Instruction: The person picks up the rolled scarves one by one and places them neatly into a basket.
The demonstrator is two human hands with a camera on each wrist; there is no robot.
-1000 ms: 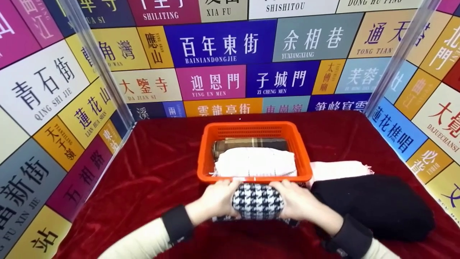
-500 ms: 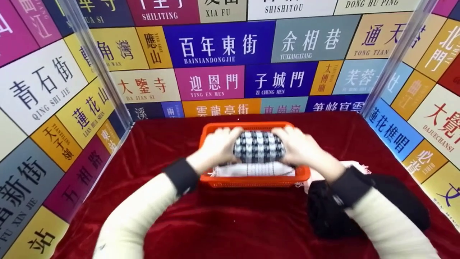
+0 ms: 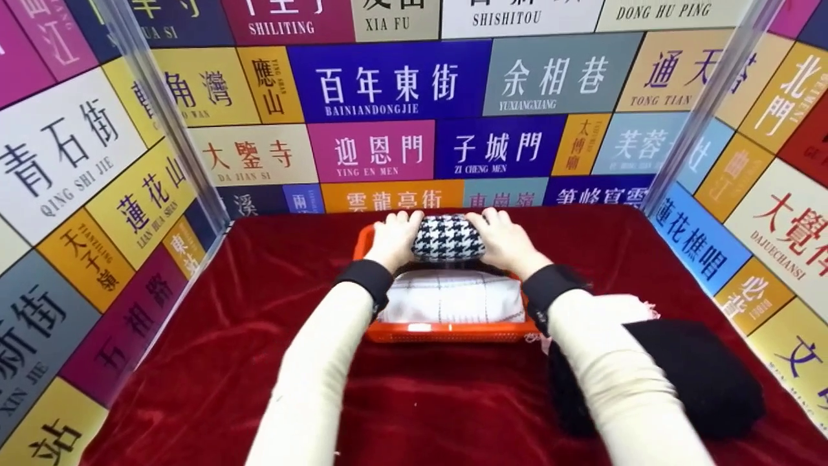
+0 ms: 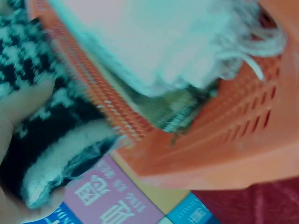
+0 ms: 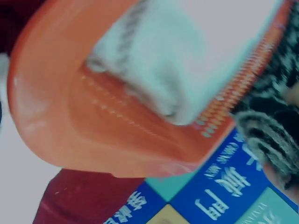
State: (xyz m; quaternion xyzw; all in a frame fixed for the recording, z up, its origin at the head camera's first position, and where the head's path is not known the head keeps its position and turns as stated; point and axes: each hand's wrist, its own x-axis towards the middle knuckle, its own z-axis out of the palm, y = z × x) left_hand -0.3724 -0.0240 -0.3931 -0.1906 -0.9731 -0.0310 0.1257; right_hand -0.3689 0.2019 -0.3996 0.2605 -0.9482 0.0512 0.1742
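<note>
A rolled black-and-white houndstooth scarf [image 3: 448, 237] is gripped at its two ends, by my left hand [image 3: 394, 241] and my right hand [image 3: 508, 243]. Both hands are over the back part of an orange plastic basket [image 3: 446, 332]. Inside the basket lies a folded white scarf [image 3: 453, 296] with thin dark lines; its fringe shows in the left wrist view. Beneath it, a brown-green folded cloth [image 4: 175, 108] peeks out in that view. The scarf's rolled end [image 5: 268, 144] appears beside the basket's perforated back wall in the right wrist view.
Right of the basket, a pale pink fringed cloth [image 3: 624, 307] lies behind a bulky black folded cloth [image 3: 698, 382], partly covered by my right sleeve. Dark red velvet [image 3: 427, 401] covers the table. Panels with printed street names [image 3: 388, 81] enclose the back and sides.
Both hands have carried the houndstooth scarf from the front of the basket up and forward, over the white scarf to the basket's back. The other cloths stay in place.
</note>
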